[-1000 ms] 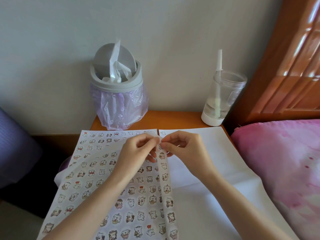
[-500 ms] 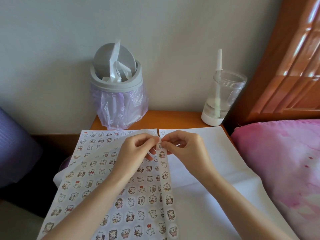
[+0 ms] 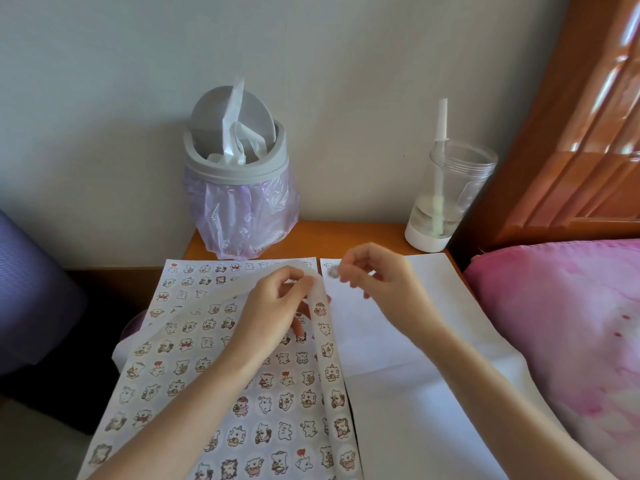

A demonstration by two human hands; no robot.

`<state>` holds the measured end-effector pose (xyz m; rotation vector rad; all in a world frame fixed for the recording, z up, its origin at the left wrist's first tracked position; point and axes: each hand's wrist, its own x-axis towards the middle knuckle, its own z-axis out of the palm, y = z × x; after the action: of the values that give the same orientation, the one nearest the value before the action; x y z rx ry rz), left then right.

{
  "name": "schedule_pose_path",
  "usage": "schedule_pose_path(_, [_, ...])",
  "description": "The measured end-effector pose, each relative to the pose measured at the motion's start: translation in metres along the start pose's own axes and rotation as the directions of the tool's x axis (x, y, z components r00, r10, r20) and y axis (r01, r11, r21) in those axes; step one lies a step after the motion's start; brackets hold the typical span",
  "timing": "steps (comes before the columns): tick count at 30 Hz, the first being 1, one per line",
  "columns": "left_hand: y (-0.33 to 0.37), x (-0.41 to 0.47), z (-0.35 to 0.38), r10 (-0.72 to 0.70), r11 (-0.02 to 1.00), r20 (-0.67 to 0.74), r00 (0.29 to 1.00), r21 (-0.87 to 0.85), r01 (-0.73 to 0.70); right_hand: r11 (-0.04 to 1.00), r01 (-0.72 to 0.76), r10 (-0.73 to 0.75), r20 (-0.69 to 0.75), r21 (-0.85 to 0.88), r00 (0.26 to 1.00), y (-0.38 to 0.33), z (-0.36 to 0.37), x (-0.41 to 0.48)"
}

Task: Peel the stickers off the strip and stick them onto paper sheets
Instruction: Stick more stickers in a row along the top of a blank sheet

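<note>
A narrow sticker strip (image 3: 328, 355) with small cartoon animals runs from the bottom of the view up to my left hand (image 3: 277, 306), which pinches its top end. My right hand (image 3: 377, 282) is blurred and holds one small round sticker (image 3: 334, 271) at its fingertips, just above the top left corner of a white paper sheet (image 3: 415, 341). A sheet covered with several stuck stickers (image 3: 194, 341) lies on the left under my left arm. One tiny sticker sits at the white sheet's top left corner.
A grey bin with a purple liner (image 3: 239, 188) stands at the back of the wooden bedside table (image 3: 346, 233). A clear cup with a straw (image 3: 446, 195) is at the back right. A pink pillow (image 3: 571, 341) and wooden headboard lie right.
My right hand has pulled away from the strip's top, up and to the right, with a peeled sticker at its fingertips. My left hand still holds the strip.
</note>
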<state>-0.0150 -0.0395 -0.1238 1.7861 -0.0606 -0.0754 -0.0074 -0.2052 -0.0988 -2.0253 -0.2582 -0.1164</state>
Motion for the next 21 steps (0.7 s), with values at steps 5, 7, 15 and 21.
schedule_pose_path(5, [-0.004,0.002,0.0,-0.022,0.994,0.013,1.0,0.108,0.02,0.981,-0.187,0.188,0.015,-0.048,0.982,0.01,-0.024,0.036])
schedule_pose_path(7, [-0.005,0.002,0.0,-0.029,0.99,0.026,0.999,0.138,0.025,0.972,-0.211,0.214,0.014,-0.106,0.977,0.017,-0.028,0.047])
schedule_pose_path(15, [-0.004,0.002,0.001,-0.02,0.989,0.05,0.999,0.15,0.012,0.962,-0.255,0.266,0.116,-0.1,0.957,0.032,-0.026,0.063])
schedule_pose_path(21, [-0.005,0.002,0.001,-0.022,0.988,0.035,0.999,0.156,0.016,0.962,-0.25,0.264,0.132,-0.112,0.956,0.032,-0.02,0.065])
